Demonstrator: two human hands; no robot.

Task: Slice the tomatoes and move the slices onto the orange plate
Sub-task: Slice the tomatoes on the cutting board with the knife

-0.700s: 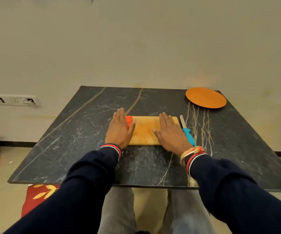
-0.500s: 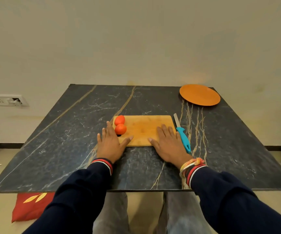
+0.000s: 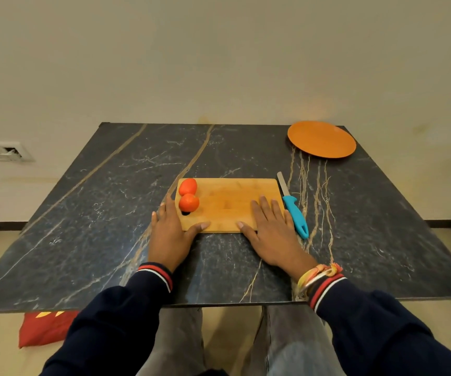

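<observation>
My open right hand [image 3: 270,237] lies flat just left of the knife [image 3: 290,206], whose handle points near; left hand [image 3: 168,237] flat, open.

Left hand [image 3: 169,235] and right hand [image 3: 271,232] flat, palms down, fingers straight

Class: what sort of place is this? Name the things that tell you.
Probably a home room used for food preparation: a dark marble table against a plain wall, with cutting board, knife and orange plate.
</observation>
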